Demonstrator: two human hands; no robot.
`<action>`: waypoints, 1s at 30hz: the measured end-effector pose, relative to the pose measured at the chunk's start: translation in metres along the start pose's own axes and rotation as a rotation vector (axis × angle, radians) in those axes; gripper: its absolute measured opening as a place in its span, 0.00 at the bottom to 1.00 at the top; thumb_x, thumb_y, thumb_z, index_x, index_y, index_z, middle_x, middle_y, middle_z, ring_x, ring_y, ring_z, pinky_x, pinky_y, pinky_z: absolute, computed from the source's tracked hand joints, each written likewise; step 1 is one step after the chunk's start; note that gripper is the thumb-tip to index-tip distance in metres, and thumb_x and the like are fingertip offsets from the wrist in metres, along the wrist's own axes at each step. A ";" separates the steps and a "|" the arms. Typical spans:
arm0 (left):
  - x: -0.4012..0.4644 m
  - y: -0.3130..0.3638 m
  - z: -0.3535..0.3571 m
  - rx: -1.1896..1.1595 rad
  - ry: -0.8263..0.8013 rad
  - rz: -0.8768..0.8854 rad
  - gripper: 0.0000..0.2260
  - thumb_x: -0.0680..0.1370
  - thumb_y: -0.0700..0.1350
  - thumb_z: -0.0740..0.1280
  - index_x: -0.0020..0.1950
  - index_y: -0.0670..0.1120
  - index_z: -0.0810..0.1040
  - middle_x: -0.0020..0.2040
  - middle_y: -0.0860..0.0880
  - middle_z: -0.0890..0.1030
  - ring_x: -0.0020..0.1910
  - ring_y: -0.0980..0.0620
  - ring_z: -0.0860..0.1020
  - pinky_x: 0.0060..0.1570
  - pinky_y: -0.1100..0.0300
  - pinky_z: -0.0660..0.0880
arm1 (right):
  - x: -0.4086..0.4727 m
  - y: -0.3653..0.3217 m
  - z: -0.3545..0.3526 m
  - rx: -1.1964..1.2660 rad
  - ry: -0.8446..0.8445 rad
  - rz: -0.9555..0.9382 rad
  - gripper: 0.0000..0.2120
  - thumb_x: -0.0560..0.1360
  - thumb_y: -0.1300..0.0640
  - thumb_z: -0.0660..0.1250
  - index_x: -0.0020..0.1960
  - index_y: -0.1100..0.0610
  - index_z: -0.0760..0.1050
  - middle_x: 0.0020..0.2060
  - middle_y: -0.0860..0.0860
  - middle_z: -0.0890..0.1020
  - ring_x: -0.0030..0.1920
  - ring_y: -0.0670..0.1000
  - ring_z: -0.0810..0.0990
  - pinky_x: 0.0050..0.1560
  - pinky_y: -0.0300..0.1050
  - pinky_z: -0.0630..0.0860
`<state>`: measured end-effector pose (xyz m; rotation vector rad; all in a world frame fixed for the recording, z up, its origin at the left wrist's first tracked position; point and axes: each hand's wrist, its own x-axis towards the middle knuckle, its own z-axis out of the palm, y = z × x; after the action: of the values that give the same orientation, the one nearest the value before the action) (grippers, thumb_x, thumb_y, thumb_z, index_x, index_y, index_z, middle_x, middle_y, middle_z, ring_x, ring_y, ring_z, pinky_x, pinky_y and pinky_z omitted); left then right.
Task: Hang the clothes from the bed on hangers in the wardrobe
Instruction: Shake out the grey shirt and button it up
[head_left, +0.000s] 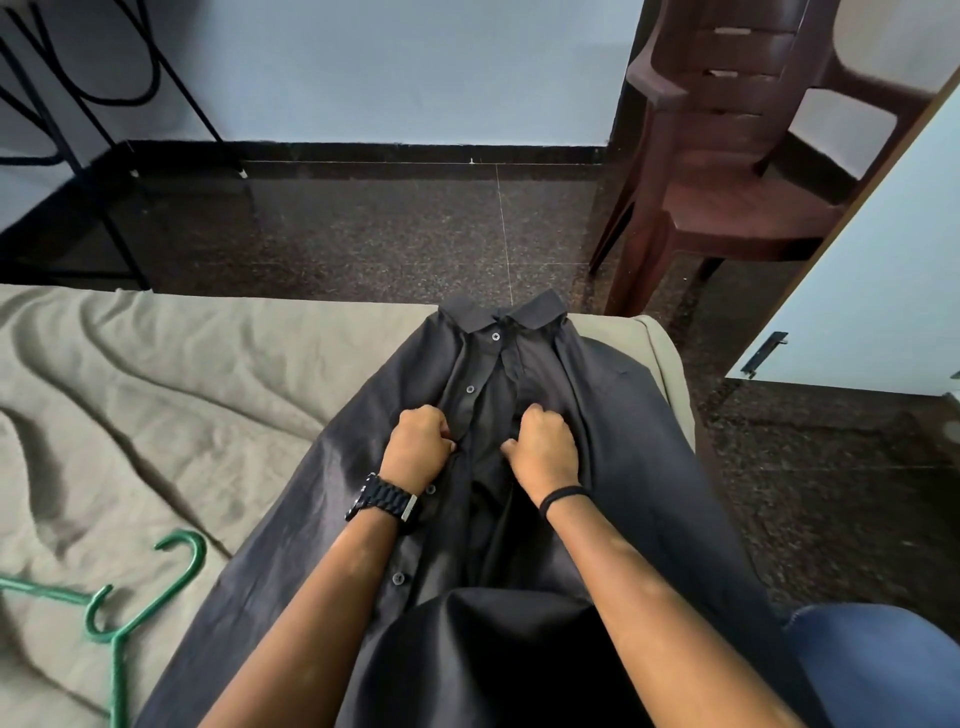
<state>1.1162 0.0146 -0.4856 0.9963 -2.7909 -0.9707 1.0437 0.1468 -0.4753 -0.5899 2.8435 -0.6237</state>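
The black shirt is running off the bottom edge, its hem lying out of view; both forearms are covering part of its front; the fingertips of the left hand and right hand are curling into the fabric, hiding themselves; left of the shirt, the green hanger is being cut off by the left and bottom edges.

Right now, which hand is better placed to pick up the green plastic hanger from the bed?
Left hand, probably. The green plastic hanger lies on the beige bedsheet to the left of the dark button-up shirt; the right hand would have to cross over. Both hands currently grip the shirt front.
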 end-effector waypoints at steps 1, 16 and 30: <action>0.000 0.001 -0.001 0.025 -0.005 -0.002 0.06 0.74 0.38 0.70 0.48 0.39 0.78 0.53 0.40 0.79 0.53 0.39 0.77 0.52 0.52 0.75 | 0.000 0.000 0.000 -0.011 0.014 -0.011 0.12 0.74 0.60 0.69 0.53 0.64 0.73 0.54 0.60 0.79 0.55 0.60 0.78 0.50 0.50 0.76; -0.019 0.023 0.016 -0.718 -0.032 -0.184 0.04 0.75 0.36 0.71 0.40 0.42 0.81 0.36 0.43 0.82 0.32 0.51 0.79 0.39 0.60 0.78 | -0.003 0.014 0.005 -0.023 0.102 -0.081 0.08 0.76 0.61 0.61 0.53 0.62 0.74 0.53 0.58 0.78 0.52 0.58 0.78 0.49 0.48 0.73; -0.028 0.024 0.032 -1.035 -0.103 -0.258 0.03 0.75 0.33 0.68 0.43 0.39 0.80 0.36 0.45 0.81 0.32 0.57 0.78 0.37 0.69 0.78 | -0.002 0.013 0.001 -0.107 0.055 -0.131 0.06 0.77 0.62 0.62 0.52 0.62 0.73 0.50 0.59 0.81 0.51 0.60 0.80 0.47 0.49 0.75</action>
<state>1.1185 0.0628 -0.4929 1.0846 -1.7216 -2.1649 1.0410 0.1577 -0.4818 -0.7946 2.9222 -0.5183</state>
